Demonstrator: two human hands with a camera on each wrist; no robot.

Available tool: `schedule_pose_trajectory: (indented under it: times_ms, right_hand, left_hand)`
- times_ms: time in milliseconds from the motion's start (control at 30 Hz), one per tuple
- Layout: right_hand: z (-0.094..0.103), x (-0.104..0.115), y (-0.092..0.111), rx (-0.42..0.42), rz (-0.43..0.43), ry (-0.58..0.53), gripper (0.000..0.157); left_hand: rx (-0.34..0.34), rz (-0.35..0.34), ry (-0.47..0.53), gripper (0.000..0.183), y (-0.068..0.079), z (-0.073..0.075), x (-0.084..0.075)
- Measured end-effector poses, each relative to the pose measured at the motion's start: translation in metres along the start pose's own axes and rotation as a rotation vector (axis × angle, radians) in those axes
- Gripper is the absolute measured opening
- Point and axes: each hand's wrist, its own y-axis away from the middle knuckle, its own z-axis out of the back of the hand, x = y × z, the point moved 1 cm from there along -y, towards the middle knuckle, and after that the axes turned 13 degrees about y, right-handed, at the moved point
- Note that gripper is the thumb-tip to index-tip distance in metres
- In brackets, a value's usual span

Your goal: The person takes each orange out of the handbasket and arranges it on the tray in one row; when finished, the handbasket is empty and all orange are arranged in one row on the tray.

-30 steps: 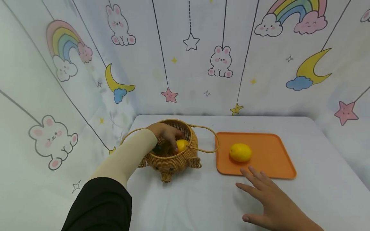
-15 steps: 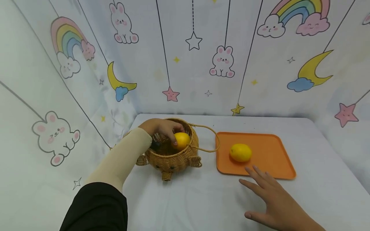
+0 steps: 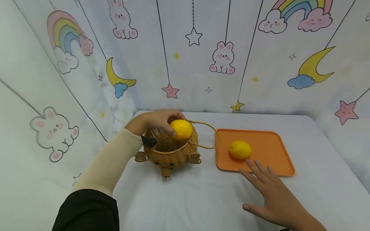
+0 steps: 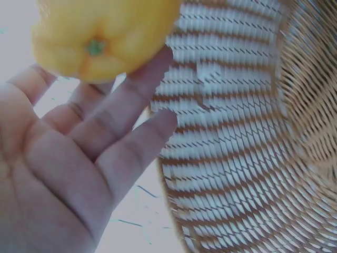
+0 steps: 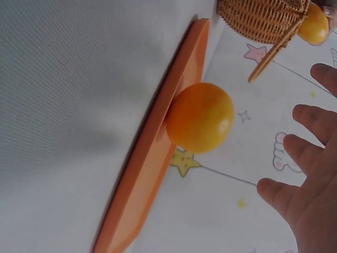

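Observation:
My left hand (image 3: 158, 121) grips a yellow lemon (image 3: 181, 130) by its sides, just above the mouth of a wicker basket (image 3: 170, 158). In the left wrist view the fingers curl round the lemon (image 4: 100, 45), whose green stem spot faces the camera, with the woven wall (image 4: 221, 132) beside them. A second lemon (image 3: 240, 149) lies on an orange tray (image 3: 268, 150) to the right. My right hand (image 3: 273, 195) hovers near the tray's front edge, fingers spread and holding nothing. From the right wrist, that lemon (image 5: 200, 117) sits apart from the fingertips (image 5: 271, 188).
The basket's looped handle (image 3: 212, 128) sticks out to the right, close to the tray's left edge. A white cloth (image 3: 185, 199) covers the table. Behind and to the left hangs a curtain (image 3: 196, 70) printed with rabbits, stars and rainbows.
My left hand has lifted the lemon from inside the basket to above its rim. My right hand has barely moved, and the tray's lemon stays in place.

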Motion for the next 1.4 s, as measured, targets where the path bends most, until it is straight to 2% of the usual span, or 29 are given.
schedule_pose_trajectory:
  times_ms: [100, 200, 333, 433, 600, 733, 900, 1100, 1267, 1400]
  right_hand:
    - [-0.002, -0.002, -0.002, 0.019, -0.009, 0.020, 0.100]
    - [-0.003, -0.005, -0.004, 0.057, -0.024, 0.041, 0.097]
    - [-0.003, -0.009, -0.003, 0.107, -0.055, 0.076, 0.098]
    - [-0.002, -0.013, -0.001, 0.129, -0.087, 0.107, 0.100]
    - [0.003, -0.022, 0.005, 0.186, -0.167, 0.134, 0.101]
    - [0.005, -0.029, 0.013, 0.251, -0.237, 0.135, 0.103]
    - [0.003, -0.034, 0.027, 0.290, -0.302, 0.120, 0.104]
    - [-0.003, -0.039, 0.055, 0.304, -0.367, 0.075, 0.103]
    - [-0.009, -0.045, 0.078, 0.315, -0.406, 0.064, 0.104]
    - [-0.013, -0.048, 0.087, 0.307, -0.419, 0.058, 0.103]
  left_hand:
    - [-0.062, -0.041, -0.010, 0.066, 0.006, -0.004, -0.010]
    - [-0.125, -0.107, -0.015, 0.066, 0.006, -0.009, -0.015]
    - [-0.171, -0.203, -0.026, 0.065, -0.008, -0.021, -0.022]
    - [-0.188, -0.226, -0.030, 0.065, -0.026, -0.035, -0.028]
    - [-0.223, -0.212, -0.077, 0.070, -0.067, -0.063, -0.041]
    - [-0.265, -0.207, -0.108, 0.073, -0.111, -0.095, -0.050]
    - [-0.322, -0.175, -0.169, 0.074, -0.170, -0.146, -0.059]
    - [-0.325, -0.109, -0.260, 0.073, -0.231, -0.215, -0.055]
    - [-0.350, -0.070, -0.478, 0.067, -0.265, -0.258, -0.055]
    - [-0.352, -0.004, -0.636, 0.062, -0.276, -0.277, -0.054]
